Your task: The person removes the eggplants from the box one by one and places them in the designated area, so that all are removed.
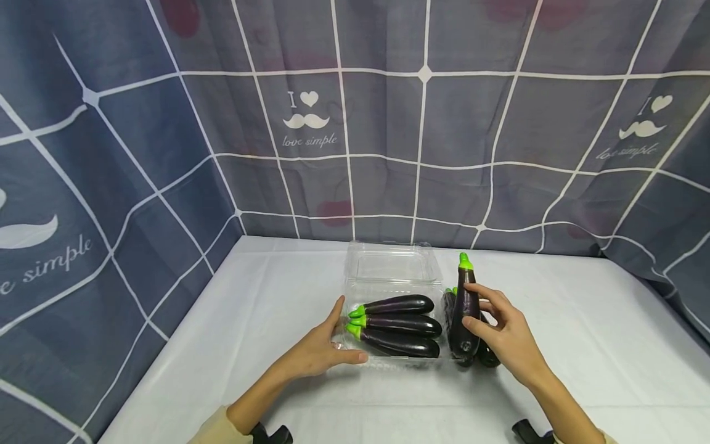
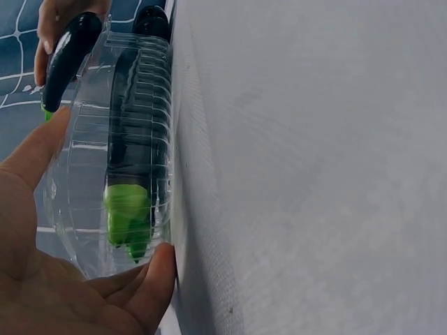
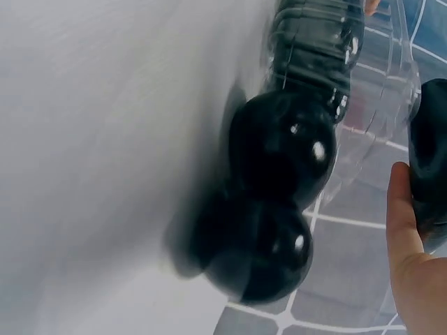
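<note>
Three dark purple eggplants [image 1: 403, 325] with bright green caps lie side by side in a clear plastic container [image 1: 355, 285], caps to the left. My left hand [image 1: 317, 350] touches the container's near left corner, thumb and fingers spread; in the left wrist view the thumb [image 2: 42, 146] is by the upper rim. My right hand [image 1: 507, 333] pinches another eggplant [image 1: 465, 311] between thumb and fingers, cap pointing away, raised beside the container's right edge. Behind and below it lie more eggplants [image 1: 488, 353], partly hidden; their rounded ends [image 3: 283, 150] show in the right wrist view.
The container's hinged lid [image 1: 394, 262] lies folded back toward the rear. A white cloth [image 1: 277, 277] covers the table. Grey checked curtains [image 1: 383, 123] stand behind the table and along its left and right sides.
</note>
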{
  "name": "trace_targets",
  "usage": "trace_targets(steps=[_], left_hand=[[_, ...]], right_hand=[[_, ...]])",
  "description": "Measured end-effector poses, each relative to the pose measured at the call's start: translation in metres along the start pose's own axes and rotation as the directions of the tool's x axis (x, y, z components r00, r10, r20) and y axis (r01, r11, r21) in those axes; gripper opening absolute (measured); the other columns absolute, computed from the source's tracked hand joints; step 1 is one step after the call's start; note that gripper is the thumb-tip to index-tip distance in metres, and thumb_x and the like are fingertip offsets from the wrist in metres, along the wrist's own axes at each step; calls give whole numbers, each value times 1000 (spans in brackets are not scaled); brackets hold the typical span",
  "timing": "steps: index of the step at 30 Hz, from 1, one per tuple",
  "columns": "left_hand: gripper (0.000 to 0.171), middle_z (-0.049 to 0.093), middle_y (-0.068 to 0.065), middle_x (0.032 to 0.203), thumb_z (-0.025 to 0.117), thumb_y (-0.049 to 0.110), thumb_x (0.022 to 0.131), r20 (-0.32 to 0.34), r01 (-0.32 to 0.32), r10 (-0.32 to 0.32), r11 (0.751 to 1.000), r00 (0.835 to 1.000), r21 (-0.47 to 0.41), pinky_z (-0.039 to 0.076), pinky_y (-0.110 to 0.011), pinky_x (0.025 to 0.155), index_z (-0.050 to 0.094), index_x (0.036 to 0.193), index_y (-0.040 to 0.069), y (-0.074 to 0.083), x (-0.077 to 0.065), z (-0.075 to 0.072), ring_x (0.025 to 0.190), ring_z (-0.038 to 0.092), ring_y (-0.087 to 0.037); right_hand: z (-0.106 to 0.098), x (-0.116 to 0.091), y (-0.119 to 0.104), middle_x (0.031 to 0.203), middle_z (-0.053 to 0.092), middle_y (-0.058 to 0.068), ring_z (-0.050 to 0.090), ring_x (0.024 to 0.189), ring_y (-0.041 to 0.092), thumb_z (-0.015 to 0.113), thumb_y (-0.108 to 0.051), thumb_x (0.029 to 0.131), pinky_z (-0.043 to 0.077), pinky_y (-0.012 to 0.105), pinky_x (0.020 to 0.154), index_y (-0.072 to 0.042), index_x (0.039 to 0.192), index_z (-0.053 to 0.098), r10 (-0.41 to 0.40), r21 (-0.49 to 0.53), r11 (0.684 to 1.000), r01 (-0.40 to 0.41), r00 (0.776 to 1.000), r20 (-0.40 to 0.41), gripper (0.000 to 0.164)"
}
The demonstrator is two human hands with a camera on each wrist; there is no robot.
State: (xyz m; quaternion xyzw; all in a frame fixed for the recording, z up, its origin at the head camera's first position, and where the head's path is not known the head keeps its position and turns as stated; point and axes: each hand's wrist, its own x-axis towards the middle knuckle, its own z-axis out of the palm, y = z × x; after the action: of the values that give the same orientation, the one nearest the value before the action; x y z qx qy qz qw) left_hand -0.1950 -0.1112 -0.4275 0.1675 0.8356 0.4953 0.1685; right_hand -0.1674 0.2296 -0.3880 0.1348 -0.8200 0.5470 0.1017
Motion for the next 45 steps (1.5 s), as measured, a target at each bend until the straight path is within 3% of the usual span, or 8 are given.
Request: trace_targets(steps=[6,14,20,28,39,42,45], left_hand=[[119,28,-33,152,80,43,81,3,-8,8,1000,1000,0,40,-58,100,-6,159,14,1,1,1,133,40,-45],[119,27,-34,152,80,43,81,-3,-2,2,1000,1000,1,40,-59,100,-5,159,15,1,0,0,134,38,-46],[119,27,-34,152,80,42,81,2,0,0,1000,1000,-11,41,-58,99,-6,159,15,1,1,1,132,41,-45],[119,28,-34,152,81,41,81,4,0,0,1000,1000,-19,41,-57,99,-6,159,15,0,0,1,133,40,-44],[120,26,-33,153,80,43,81,7,-3,3,1000,1000,-14,39,-58,101,-6,159,15,-2,1,1,138,33,-43],[120,26,-33,153,81,43,81,6,-1,1,1000,1000,-14,39,-59,101,-6,159,15,-1,1,1,138,33,-44],[120,26,-33,153,81,44,81,3,5,-5,1000,1000,-13,39,-59,101,-6,159,16,-1,1,1,138,33,-44]], right_hand=[[-13,-7,4,123,49,8,57,110,6,67,-3,93,56,28,76,-8,143,50,4,8,1000,-4,1000,-19,53],[-28,-11,7,121,53,2,59,106,4,69,-2,92,51,19,78,-6,140,53,-21,-70,997,16,998,-66,51],[-49,-14,11,122,53,-1,57,105,1,70,-7,92,49,18,76,-8,140,54,-4,-166,986,-3,999,-41,51],[-76,-18,24,124,56,-9,53,104,-2,72,-18,92,45,22,74,-15,139,57,68,-319,946,-59,997,20,50],[-85,-20,37,129,52,1,46,106,-7,73,-26,91,46,31,75,-18,141,55,142,-396,912,-106,988,62,53],[-84,-20,38,131,50,5,46,109,1,73,-27,92,47,39,77,-18,141,55,152,-405,907,-112,986,66,54],[-83,-19,38,133,50,8,49,115,19,72,-28,92,46,48,80,-16,142,54,160,-403,907,-118,984,73,55]])
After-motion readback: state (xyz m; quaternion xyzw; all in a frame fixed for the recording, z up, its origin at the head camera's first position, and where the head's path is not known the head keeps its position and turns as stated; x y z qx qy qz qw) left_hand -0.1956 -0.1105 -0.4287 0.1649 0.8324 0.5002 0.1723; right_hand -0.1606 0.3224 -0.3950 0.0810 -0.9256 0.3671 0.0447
